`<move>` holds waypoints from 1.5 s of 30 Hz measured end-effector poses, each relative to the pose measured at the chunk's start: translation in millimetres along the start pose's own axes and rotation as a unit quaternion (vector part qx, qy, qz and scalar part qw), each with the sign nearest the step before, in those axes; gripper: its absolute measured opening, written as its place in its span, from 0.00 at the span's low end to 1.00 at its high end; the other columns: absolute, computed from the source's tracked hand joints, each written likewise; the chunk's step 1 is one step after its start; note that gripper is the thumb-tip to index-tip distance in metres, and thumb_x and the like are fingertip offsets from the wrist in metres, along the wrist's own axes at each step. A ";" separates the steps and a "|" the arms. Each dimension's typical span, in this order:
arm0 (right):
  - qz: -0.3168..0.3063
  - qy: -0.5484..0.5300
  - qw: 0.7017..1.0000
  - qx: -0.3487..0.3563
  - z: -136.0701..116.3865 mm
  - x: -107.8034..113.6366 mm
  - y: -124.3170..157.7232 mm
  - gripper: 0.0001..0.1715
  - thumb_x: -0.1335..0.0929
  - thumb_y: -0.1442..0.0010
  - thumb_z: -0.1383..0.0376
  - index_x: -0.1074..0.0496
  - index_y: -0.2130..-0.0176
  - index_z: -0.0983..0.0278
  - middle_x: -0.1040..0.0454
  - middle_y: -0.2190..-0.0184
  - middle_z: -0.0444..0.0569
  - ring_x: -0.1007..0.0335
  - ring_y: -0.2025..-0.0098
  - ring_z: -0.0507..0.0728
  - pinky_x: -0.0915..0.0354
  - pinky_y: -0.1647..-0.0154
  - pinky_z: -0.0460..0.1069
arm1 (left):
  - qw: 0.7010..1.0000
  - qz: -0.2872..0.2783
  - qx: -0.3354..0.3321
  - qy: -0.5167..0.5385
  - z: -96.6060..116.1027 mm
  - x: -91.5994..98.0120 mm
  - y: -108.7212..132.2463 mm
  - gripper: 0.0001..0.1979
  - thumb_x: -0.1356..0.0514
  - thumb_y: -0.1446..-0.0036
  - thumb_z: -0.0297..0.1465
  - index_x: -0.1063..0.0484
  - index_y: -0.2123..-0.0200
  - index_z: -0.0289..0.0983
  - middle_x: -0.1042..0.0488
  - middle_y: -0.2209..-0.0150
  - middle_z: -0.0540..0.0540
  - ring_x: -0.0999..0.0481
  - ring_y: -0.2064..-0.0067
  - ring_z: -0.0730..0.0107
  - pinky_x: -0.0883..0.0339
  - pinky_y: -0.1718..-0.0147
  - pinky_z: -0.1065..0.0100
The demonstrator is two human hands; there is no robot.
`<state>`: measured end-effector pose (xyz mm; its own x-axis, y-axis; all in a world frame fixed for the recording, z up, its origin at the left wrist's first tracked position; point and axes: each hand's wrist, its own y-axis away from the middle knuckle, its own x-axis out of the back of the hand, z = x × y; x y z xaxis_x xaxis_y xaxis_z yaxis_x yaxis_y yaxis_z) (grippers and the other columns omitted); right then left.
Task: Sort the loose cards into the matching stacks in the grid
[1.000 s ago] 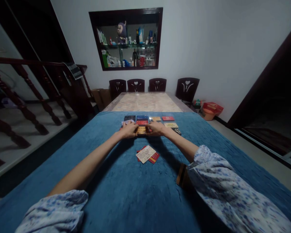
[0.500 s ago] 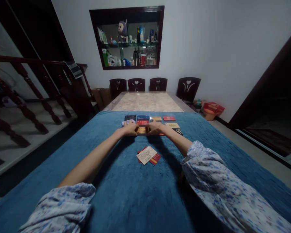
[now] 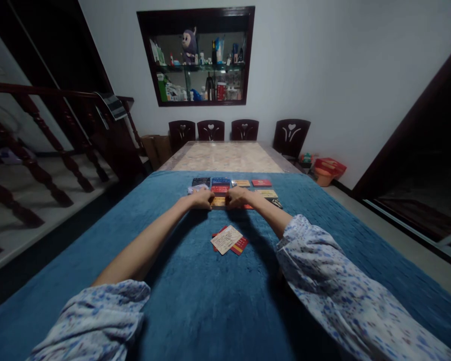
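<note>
Rows of cards lie on the blue cloth [image 3: 195, 301]. My left hand [image 3: 202, 199] and my right hand [image 3: 237, 197] grip the two ends of an orange card [image 3: 219, 201] in the front row. Just beyond it is a red card [image 3: 220, 189]. Behind lie a dark card [image 3: 201, 181], a blue card [image 3: 221, 181], a yellowish card [image 3: 241, 183] and another red card [image 3: 261, 183]. A pale card [image 3: 197, 188] is partly behind my left hand. Nearer me, a cream card [image 3: 226, 239] rests across red cards [image 3: 241, 245].
The bare far part of the table [image 3: 225, 156] has a stone-like top. Dark chairs [image 3: 244, 130] stand behind it. A wooden railing [image 3: 60, 145] runs along the left, and a red bag [image 3: 329, 166] sits on the floor at right.
Both hands stay at the orange card, almost unmoved. My right sleeve has shifted slightly left, and the whole view has moved a little.
</note>
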<state>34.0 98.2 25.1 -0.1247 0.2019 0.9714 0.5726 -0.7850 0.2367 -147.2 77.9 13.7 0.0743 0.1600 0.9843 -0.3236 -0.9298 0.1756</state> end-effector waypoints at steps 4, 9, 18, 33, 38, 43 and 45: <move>0.001 0.009 1.000 0.006 1.5 -2.4 -3.5 0.22 0.29 0.47 0.61 0.20 0.52 0.64 0.18 0.60 0.54 0.21 0.58 0.59 0.33 0.64 0.45 | 1.000 -0.003 -0.001 -0.007 0.7 0.6 -0.2 0.15 0.37 0.52 0.30 0.25 0.58 0.40 0.25 0.52 0.42 0.36 0.42 0.49 0.37 0.45 0.50; 0.015 0.027 0.999 0.024 3.4 -4.5 -4.2 0.23 0.27 0.48 0.59 0.20 0.52 0.63 0.18 0.57 0.54 0.22 0.57 0.59 0.33 0.64 0.44 | 1.000 0.003 0.003 -0.014 4.0 1.6 4.4 0.18 0.35 0.52 0.31 0.26 0.55 0.39 0.26 0.49 0.41 0.37 0.40 0.47 0.40 0.43 0.46; 0.072 0.065 0.995 0.033 8.1 0.8 6.9 0.26 0.28 0.45 0.54 0.21 0.52 0.67 0.19 0.56 0.58 0.24 0.54 0.63 0.35 0.62 0.46 | 0.994 0.106 -0.034 -0.011 5.0 -5.6 24.5 0.21 0.40 0.48 0.28 0.28 0.49 0.39 0.30 0.44 0.38 0.40 0.39 0.46 0.42 0.45 0.45; 0.246 0.044 0.958 0.139 9.2 -13.4 60.5 0.14 0.37 0.39 0.70 0.21 0.63 0.65 0.21 0.62 0.54 0.32 0.58 0.59 0.45 0.59 0.50 | 0.970 0.221 -0.092 0.034 14.1 -29.1 59.5 0.16 0.45 0.41 0.26 0.24 0.51 0.39 0.28 0.49 0.39 0.38 0.44 0.51 0.44 0.47 0.48; 0.270 0.029 0.951 0.148 6.8 -28.9 77.4 0.13 0.37 0.37 0.69 0.23 0.65 0.64 0.23 0.67 0.52 0.35 0.60 0.58 0.49 0.62 0.50 | 0.968 0.224 -0.104 0.039 19.7 -36.7 71.4 0.16 0.43 0.42 0.25 0.25 0.51 0.39 0.28 0.48 0.39 0.39 0.43 0.50 0.44 0.46 0.47; 0.300 0.001 0.939 0.171 8.3 -48.5 88.0 0.11 0.36 0.36 0.69 0.24 0.65 0.63 0.23 0.67 0.50 0.37 0.62 0.57 0.50 0.63 0.50 | 0.966 0.234 -0.103 0.046 24.7 -48.5 82.6 0.14 0.45 0.38 0.27 0.25 0.51 0.37 0.27 0.49 0.38 0.37 0.44 0.52 0.45 0.46 0.47; 0.299 -0.014 0.936 0.185 8.9 -55.6 90.0 0.11 0.36 0.37 0.69 0.24 0.65 0.63 0.23 0.67 0.50 0.37 0.61 0.57 0.49 0.63 0.51 | 0.965 0.234 -0.103 0.050 28.3 -52.2 87.9 0.13 0.45 0.38 0.27 0.25 0.52 0.37 0.27 0.49 0.39 0.37 0.44 0.52 0.44 0.47 0.47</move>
<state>99.7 21.5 -7.7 0.3258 -0.1896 0.9262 0.7759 -0.5061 -0.3765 -152.8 -21.6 -22.7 -0.2129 -0.2213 0.9517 -0.4817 -0.8237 -0.2993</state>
